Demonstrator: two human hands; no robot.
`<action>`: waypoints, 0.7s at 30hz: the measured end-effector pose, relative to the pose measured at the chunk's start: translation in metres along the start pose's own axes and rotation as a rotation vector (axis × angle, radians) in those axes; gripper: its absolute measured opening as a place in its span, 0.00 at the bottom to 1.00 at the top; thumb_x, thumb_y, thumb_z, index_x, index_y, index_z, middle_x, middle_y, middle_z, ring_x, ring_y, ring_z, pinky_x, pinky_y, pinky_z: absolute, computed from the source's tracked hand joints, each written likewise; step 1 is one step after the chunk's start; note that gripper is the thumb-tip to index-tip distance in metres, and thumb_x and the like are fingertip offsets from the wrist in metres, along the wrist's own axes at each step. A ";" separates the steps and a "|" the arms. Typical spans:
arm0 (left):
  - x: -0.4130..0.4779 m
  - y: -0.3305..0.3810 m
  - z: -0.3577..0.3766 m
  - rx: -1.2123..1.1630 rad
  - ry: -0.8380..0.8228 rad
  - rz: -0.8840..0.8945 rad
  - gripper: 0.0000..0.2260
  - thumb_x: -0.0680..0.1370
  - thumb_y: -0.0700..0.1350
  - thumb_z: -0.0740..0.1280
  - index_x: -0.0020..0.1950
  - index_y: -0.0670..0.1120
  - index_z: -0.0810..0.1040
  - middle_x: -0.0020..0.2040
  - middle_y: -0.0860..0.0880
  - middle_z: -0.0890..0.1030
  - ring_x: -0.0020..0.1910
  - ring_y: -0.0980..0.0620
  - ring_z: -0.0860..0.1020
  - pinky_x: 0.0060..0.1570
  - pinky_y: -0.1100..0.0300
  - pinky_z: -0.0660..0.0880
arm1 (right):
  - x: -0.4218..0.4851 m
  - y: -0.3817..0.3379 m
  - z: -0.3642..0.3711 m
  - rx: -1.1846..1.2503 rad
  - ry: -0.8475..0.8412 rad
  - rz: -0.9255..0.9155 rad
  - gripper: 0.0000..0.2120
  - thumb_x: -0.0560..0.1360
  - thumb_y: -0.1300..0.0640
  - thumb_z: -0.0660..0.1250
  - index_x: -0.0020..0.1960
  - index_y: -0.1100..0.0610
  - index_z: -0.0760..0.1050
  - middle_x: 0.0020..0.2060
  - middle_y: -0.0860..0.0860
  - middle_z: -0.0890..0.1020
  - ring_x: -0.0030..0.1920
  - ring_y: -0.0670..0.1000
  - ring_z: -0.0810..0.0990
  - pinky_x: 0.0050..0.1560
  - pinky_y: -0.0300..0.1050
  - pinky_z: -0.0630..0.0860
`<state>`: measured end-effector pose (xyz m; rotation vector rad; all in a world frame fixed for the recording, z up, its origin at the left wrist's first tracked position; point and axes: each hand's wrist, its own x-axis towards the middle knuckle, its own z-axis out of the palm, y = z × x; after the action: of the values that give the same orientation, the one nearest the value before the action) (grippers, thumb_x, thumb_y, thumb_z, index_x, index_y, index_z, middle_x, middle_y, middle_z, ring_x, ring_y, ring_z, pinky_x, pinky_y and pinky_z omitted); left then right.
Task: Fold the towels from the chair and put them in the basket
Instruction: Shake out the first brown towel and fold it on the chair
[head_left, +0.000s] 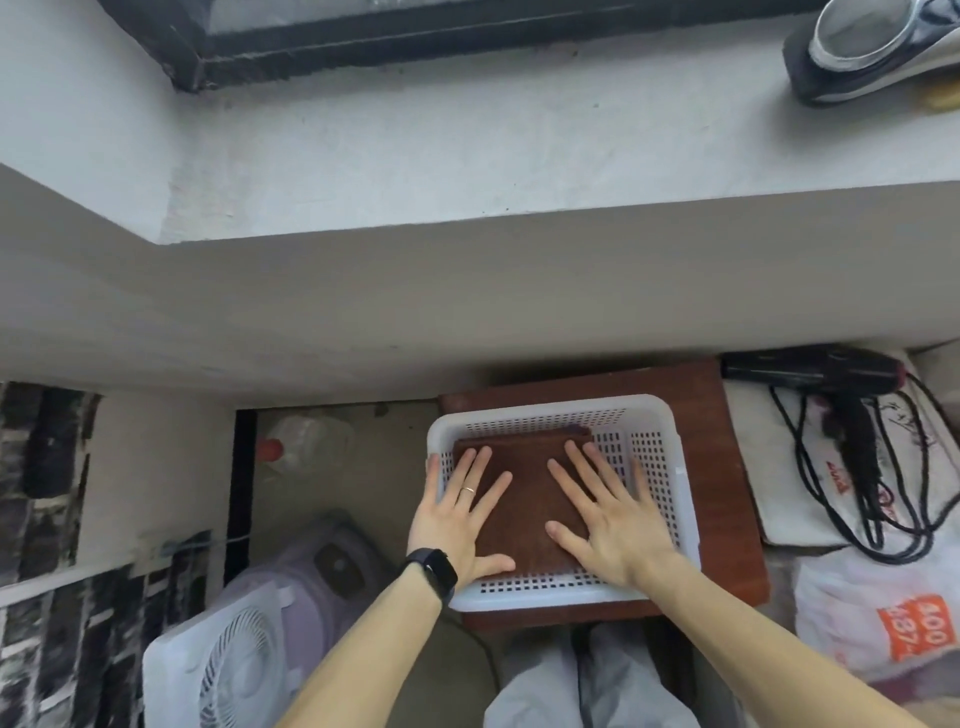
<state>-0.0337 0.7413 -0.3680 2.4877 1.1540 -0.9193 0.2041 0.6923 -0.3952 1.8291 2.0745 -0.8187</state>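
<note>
We press our left hand (457, 519) and right hand (608, 519), both spread flat, on the folded brown towel (524, 499) already in the basket (675, 467); no chair in view.

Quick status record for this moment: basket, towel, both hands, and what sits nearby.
basket: white, perforated, on a brown wooden surface
towel: brown, folded, flat inside basket
left hand: open, palm down on towel; ring, dark wristband
right hand: open, palm down on towel
hair dryer: black, right of basket
fan: white, lower left
chair: not identifiable
</note>
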 end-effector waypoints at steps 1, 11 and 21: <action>0.002 -0.001 0.001 0.008 -0.006 -0.007 0.46 0.73 0.77 0.44 0.76 0.51 0.26 0.75 0.40 0.25 0.75 0.41 0.28 0.69 0.32 0.29 | 0.002 -0.001 0.001 0.001 -0.005 0.008 0.35 0.78 0.28 0.41 0.80 0.40 0.40 0.80 0.44 0.42 0.80 0.48 0.36 0.76 0.65 0.38; 0.014 0.000 0.006 0.064 -0.036 -0.045 0.47 0.72 0.78 0.45 0.75 0.52 0.25 0.73 0.38 0.23 0.73 0.37 0.25 0.65 0.32 0.24 | 0.010 -0.004 0.000 0.002 -0.093 0.035 0.35 0.77 0.27 0.39 0.76 0.38 0.27 0.76 0.42 0.27 0.75 0.47 0.24 0.77 0.64 0.35; -0.054 0.037 -0.041 -0.222 0.032 -0.294 0.36 0.79 0.66 0.55 0.81 0.54 0.44 0.81 0.47 0.39 0.78 0.41 0.36 0.73 0.35 0.35 | -0.022 -0.018 -0.078 -0.214 -0.178 -0.085 0.33 0.80 0.37 0.52 0.81 0.45 0.48 0.81 0.51 0.47 0.80 0.58 0.45 0.78 0.62 0.49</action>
<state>-0.0137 0.7038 -0.3032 2.2020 1.5692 -0.7730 0.2038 0.7175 -0.3160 1.5108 2.0494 -0.7199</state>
